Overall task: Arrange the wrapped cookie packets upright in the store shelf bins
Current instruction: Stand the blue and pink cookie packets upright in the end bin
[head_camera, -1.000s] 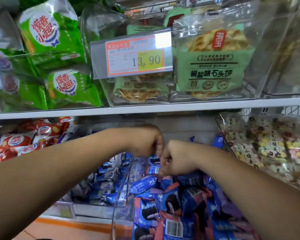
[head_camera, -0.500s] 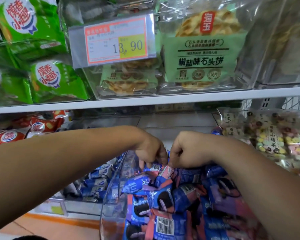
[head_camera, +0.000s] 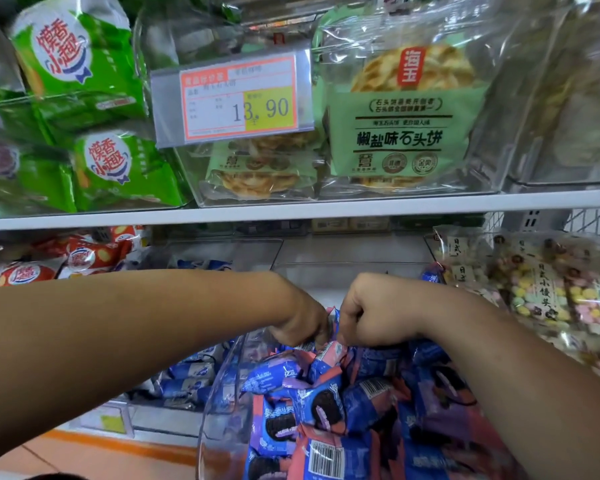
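My left hand (head_camera: 303, 322) and right hand (head_camera: 373, 311) have dropped into the clear plastic bin (head_camera: 219, 393), both pinching one blue-pink wrapped cookie packet (head_camera: 329, 353), probably to stand it upright.

Open room lies at the back of the clear bin (head_camera: 216, 408), behind the heaped cookie packets (head_camera: 321, 407). The white shelf edge (head_camera: 291, 211) caps the gap overhead, and candy bags (head_camera: 541, 292) crowd the right side.

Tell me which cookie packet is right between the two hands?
The pink-edged packet pinched upright between the left hand and right hand; the other packets lie loose below.
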A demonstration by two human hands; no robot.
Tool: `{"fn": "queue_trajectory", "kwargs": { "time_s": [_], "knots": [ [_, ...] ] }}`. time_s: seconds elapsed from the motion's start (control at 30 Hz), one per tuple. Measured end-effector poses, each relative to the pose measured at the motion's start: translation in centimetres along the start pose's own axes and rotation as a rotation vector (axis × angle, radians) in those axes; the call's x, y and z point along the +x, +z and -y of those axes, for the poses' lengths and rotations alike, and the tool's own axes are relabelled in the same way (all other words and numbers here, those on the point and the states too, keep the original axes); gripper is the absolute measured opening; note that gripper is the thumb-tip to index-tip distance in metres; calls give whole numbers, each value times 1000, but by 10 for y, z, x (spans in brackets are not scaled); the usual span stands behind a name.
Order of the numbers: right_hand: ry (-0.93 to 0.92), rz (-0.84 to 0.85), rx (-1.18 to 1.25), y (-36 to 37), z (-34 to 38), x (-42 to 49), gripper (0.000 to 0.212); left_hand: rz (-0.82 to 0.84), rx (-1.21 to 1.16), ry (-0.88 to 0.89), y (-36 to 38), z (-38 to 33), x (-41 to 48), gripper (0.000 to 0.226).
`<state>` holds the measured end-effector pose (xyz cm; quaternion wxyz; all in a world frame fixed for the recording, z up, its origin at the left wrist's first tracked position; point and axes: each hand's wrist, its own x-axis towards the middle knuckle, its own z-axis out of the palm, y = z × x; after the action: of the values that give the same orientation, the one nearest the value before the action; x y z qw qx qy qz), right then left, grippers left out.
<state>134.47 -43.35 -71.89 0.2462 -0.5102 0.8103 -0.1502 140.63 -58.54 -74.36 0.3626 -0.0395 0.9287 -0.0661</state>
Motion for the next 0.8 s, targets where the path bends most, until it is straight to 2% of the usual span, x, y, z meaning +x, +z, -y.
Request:
{"fn": "queue_trajectory", "kwargs": {
  "time_s": [0.13,0.33,0.4,0.53,0.67,0.73,0.8],
  "knots": [
    [17,-4,15,0,0,-2,12,-50,51,47,-3,2,-3,50],
    [2,-16,26,0,1,0,13,-151,161,225,-7,15,-12,45],
    [-2,-19,41,1,0,2,17,-157,173,223,-7,17,-11,41],
    [-35,-51,101,-1,-2,3,20,-151,27,211,-5,18,-14,32],
    [-31,-169,165,-2,3,2,16,-265,-216,223,-6,24,-24,24],
    [-2,-232,196,-6,6,2,22,-322,-336,255,-4,32,-29,21],
    [17,-281,129,-12,12,4,24,-395,-465,266,2,42,-32,15]
  ]
}}
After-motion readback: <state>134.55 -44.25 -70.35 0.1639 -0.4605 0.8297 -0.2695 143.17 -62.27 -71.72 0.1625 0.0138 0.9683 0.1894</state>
